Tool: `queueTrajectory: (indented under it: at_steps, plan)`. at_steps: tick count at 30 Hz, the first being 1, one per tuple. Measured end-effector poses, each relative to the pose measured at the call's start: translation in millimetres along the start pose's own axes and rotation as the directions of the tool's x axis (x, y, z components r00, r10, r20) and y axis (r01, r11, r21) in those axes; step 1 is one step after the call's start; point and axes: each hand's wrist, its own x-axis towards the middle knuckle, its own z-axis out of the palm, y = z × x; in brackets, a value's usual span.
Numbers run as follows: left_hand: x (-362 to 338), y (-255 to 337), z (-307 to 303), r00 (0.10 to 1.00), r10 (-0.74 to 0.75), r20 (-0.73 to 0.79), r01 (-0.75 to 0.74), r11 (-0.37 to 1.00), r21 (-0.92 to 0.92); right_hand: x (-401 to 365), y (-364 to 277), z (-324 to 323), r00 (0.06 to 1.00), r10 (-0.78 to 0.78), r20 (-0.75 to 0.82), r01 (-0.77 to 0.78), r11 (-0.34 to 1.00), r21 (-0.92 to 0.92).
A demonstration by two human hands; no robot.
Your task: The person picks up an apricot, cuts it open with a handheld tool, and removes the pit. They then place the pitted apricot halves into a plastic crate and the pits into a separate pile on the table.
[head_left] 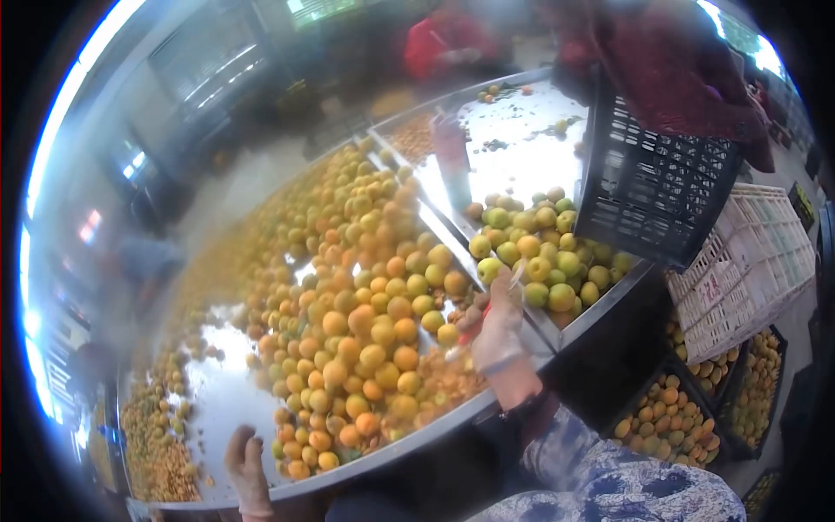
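Orange and yellow-green fruits (374,331) lie in a large heap on the metal table (217,383). My right hand (500,331) is at the metal divider, between this heap and a pile of greener fruits (557,261). Its fingers are closed around a thin tool with a red part, whose exact shape is unclear. My left hand (247,470) is at the table's near edge, left of the heap, with its fingers apart and nothing in them. Loose peelings or pieces (448,374) lie just left of my right hand.
A person in a dark red top (670,70) is beside a tilted black crate (652,174) at the upper right. A white crate (739,270) and crates of fruit (670,422) stand below. Someone in red (444,43) is across the table.
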Motion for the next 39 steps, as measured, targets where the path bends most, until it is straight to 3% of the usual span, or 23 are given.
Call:
queueTrajectory:
  at_steps: [3,4,5,6,8,10,15,18,19,20,22,23,24,25,26,27,28,29,30,32,35,36,39]
  plan:
    - [43,70,79,0.959,0.239,0.151,-0.234,0.971,-0.052,1,7,-8,0.992,-0.073,0.103,0.091,0.98,-0.177]
    - [70,71,105,0.866,0.443,0.233,-0.45,0.893,-0.026,0,3,-5,0.996,0.042,0.083,-0.026,0.982,-0.189]
    - [90,78,129,0.793,0.539,0.283,-0.594,0.787,0.166,4,5,-3,0.998,0.045,0.033,-0.037,0.977,-0.21]
    - [101,97,159,0.867,0.364,0.341,-0.405,0.913,0.055,8,8,-2,0.999,0.046,-0.019,-0.049,0.971,-0.232]
    - [134,89,225,0.767,0.577,0.28,-0.635,0.745,0.205,20,7,-10,0.997,0.074,0.0,-0.072,0.975,-0.208]
    - [140,128,269,0.823,0.344,0.452,-0.539,0.725,0.429,24,6,-16,0.994,0.109,0.015,-0.105,0.977,-0.185]
    - [144,136,348,0.82,0.079,0.567,-0.534,0.46,0.709,10,-5,-10,0.982,0.028,0.187,0.021,0.968,-0.25]
    - [142,119,355,0.823,0.211,0.527,-0.553,0.508,0.66,8,-3,-6,0.981,0.041,0.188,0.025,0.942,-0.335]
    - [138,116,344,0.766,0.368,0.527,-0.635,0.562,0.53,6,-1,-6,0.971,0.037,0.236,0.06,0.919,-0.389]
    - [131,115,332,0.762,0.37,0.531,-0.64,0.554,0.533,4,0,-7,0.958,0.036,0.284,0.096,0.894,-0.437]
    - [115,120,299,0.858,0.39,0.334,-0.423,0.906,0.029,8,4,-15,0.94,0.127,0.317,0.065,0.846,-0.53]
    - [106,126,277,0.885,0.202,0.419,-0.173,0.979,-0.108,1,2,-10,0.92,0.111,0.375,0.185,0.722,-0.667]
    - [94,132,250,0.858,0.017,0.513,0.108,0.971,-0.213,-7,4,-8,0.892,0.116,0.437,0.303,0.565,-0.768]
    - [73,136,229,0.836,0.048,0.547,0.214,0.889,-0.404,-8,23,-19,0.845,0.109,0.523,0.363,0.6,-0.712]
    - [53,142,211,0.846,-0.029,0.533,0.338,0.802,-0.493,-23,17,-16,0.827,0.23,0.513,0.329,0.542,-0.774]
    - [38,133,203,0.845,-0.036,0.533,0.403,0.697,-0.592,-25,36,-28,0.773,0.172,0.611,0.476,0.479,-0.737]
    - [28,120,195,0.846,-0.036,0.532,0.453,0.575,-0.681,-32,49,-32,0.699,0.117,0.705,0.614,0.406,-0.676]
    - [26,97,186,0.827,0.016,0.562,0.453,0.572,-0.683,-41,55,-40,0.69,0.212,0.693,0.61,0.344,-0.713]
    - [9,93,182,0.868,-0.067,0.491,0.455,0.499,-0.737,-50,57,-40,0.664,0.266,0.698,0.629,0.305,-0.715]
    - [-7,92,174,0.831,-0.318,0.456,0.551,0.352,-0.757,-65,60,-40,0.639,0.289,0.713,0.677,0.229,-0.7]
    - [-24,82,173,0.813,-0.317,0.489,0.568,0.245,-0.785,-75,65,-45,0.61,0.26,0.748,0.725,0.199,-0.66]
    - [-26,82,173,0.812,-0.316,0.491,0.568,0.235,-0.789,-79,65,-45,0.609,0.264,0.748,0.728,0.188,-0.659]
    - [-28,78,175,0.902,-0.175,0.394,0.426,0.504,-0.752,-87,65,-42,0.604,0.296,0.74,0.734,0.155,-0.662]
